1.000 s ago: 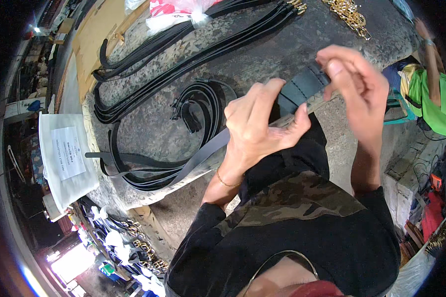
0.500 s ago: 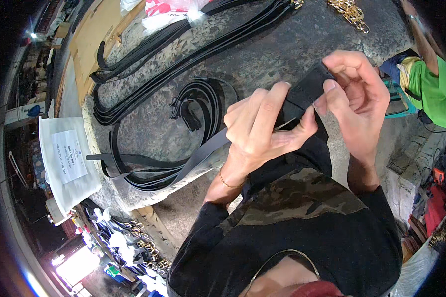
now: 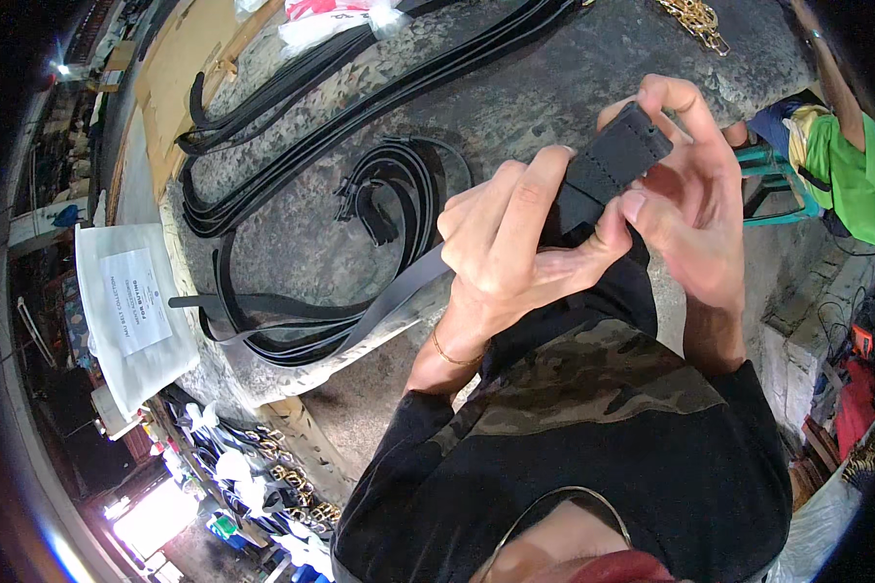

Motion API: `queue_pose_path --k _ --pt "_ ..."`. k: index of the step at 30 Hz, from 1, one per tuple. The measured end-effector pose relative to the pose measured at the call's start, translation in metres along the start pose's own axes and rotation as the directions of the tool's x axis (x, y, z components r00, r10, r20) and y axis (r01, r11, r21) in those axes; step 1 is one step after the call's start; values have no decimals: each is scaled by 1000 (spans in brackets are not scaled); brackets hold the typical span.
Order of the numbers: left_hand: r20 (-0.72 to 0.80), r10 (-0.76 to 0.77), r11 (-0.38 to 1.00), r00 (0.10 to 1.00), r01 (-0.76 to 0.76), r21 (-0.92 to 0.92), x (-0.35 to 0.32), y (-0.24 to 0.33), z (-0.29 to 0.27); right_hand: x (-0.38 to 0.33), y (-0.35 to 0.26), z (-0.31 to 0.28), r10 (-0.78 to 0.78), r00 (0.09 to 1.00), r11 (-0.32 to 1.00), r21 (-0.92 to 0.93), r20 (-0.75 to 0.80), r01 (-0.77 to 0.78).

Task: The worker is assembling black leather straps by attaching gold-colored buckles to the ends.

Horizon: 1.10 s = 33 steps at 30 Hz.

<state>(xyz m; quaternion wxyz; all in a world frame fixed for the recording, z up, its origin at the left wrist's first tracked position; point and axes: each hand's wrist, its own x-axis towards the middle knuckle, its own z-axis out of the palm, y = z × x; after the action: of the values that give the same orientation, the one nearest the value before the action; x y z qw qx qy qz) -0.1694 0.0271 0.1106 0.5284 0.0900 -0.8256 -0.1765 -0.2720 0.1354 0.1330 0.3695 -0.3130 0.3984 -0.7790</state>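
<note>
Raised near the edge of the worktop, a black strap is resting in the pinch of a left hand; the right hand is curling around its end, its firmness impossible to tell. Stitching is already crossing that end, no buckle showing. Coiled straps and a long bundle are lying nearby, their degree of completion unclear.

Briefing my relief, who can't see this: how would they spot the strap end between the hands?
Find the grey table, then the left hand and right hand by its near edge. Between them is the black strap end. Unlike the straps lying on the table, this one is held up, stitching showing.
</note>
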Motion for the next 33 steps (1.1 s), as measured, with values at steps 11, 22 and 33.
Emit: queue_pose_path --k 11,22,33 --pt "73 -73 997 995 74 -12 -2 -1 0 23 -5 -20 8 1000 987 -159 -11 -10" --pt "269 -278 939 922 319 -124 -12 -8 12 37 12 -59 279 882 940 80 381 -333" --pt "210 71 990 975 -42 -138 -14 -22 27 32 -2 -58 344 924 939 -69 164 -337"
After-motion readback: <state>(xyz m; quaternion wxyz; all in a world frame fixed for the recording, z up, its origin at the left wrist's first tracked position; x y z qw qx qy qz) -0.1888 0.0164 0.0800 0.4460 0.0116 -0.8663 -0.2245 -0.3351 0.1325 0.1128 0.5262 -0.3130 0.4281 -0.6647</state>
